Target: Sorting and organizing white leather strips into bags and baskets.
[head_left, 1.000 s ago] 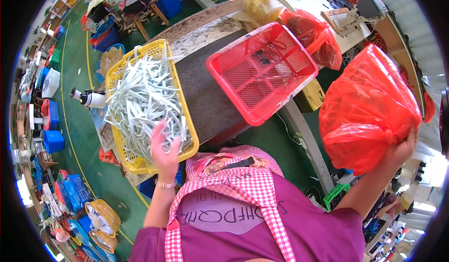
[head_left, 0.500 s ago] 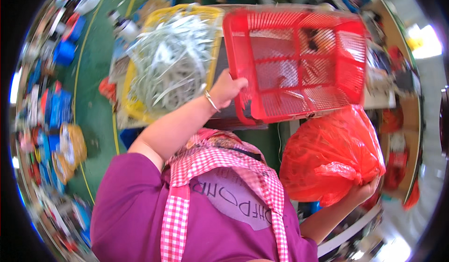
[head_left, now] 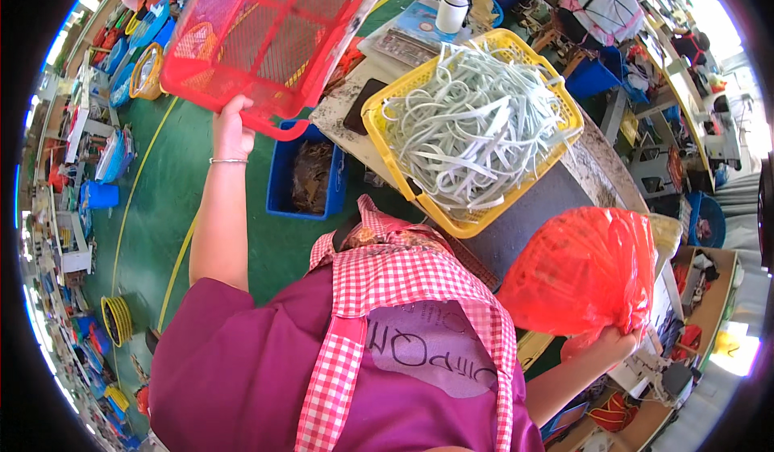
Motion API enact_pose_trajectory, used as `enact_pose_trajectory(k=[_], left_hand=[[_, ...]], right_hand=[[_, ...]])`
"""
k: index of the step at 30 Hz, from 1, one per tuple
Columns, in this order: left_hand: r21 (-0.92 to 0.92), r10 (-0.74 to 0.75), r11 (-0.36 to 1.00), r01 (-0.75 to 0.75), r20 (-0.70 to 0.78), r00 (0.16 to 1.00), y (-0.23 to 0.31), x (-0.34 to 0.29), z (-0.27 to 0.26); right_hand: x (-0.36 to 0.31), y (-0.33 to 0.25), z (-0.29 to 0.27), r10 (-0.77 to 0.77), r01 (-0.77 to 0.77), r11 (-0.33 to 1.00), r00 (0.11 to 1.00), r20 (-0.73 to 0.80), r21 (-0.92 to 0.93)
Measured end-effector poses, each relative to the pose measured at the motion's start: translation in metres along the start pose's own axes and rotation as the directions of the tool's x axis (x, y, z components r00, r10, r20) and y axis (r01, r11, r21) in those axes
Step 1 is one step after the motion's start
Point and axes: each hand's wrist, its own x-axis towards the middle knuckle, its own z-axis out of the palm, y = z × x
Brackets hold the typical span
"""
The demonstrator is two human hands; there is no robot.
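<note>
My left hand (head_left: 234, 128) is closed on the near rim of a red plastic basket (head_left: 262, 45), held up at the upper left and tilted so that its slatted inside shows. On the right, my right hand (head_left: 617, 345) grips the gathered neck of a full red plastic bag (head_left: 584, 270); what the bag holds cannot be made out. Between them a yellow basket (head_left: 385, 139), heaped with pale whitish-green strips (head_left: 484, 125), stands on the worktable (head_left: 367, 77).
A dark phone (head_left: 364, 105) and a white bottle with a black lid (head_left: 453, 8) are on the table beside the yellow basket. Below the table's left end, a blue bin (head_left: 280, 179) with brown scraps stands on the green floor (head_left: 169, 202). Cluttered benches line both sides.
My left hand has carried the red basket from right of the yellow basket over to the upper left, off the table. The red bag stays in my right hand. The view has turned leftward.
</note>
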Motion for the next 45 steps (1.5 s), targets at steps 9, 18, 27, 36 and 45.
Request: enact_pose_trajectory(k=[9,18,27,36,45], left_hand=[[-0.185,-0.440,0.895,0.405,-0.217,0.872,-0.114,0.019,-0.082],[-0.273,-0.368,0.930,0.246,-0.707,0.603,-0.192,-0.042,-0.226],[-0.223,-0.543,0.761,0.609,-0.733,0.410,-0.277,-0.055,-0.295],[0.036,-0.389,0.505,0.862,-0.882,0.265,-0.327,-0.019,-0.291],[0.881,0.135,0.474,0.005,-0.078,0.988,-0.259,0.023,-0.163]], right_hand=[[0.062,0.042,0.121,0.685,-0.755,0.109,0.529,0.501,0.647],[0.035,0.051,0.126,0.560,-0.804,0.345,0.591,0.582,0.485],[0.033,0.023,0.114,0.585,-0.796,0.446,0.606,0.540,0.410],[0.018,-0.024,0.096,0.614,-0.788,0.504,0.614,0.496,0.353],[-0.032,-0.012,0.107,0.633,-0.675,0.737,0.702,0.326,0.025]])
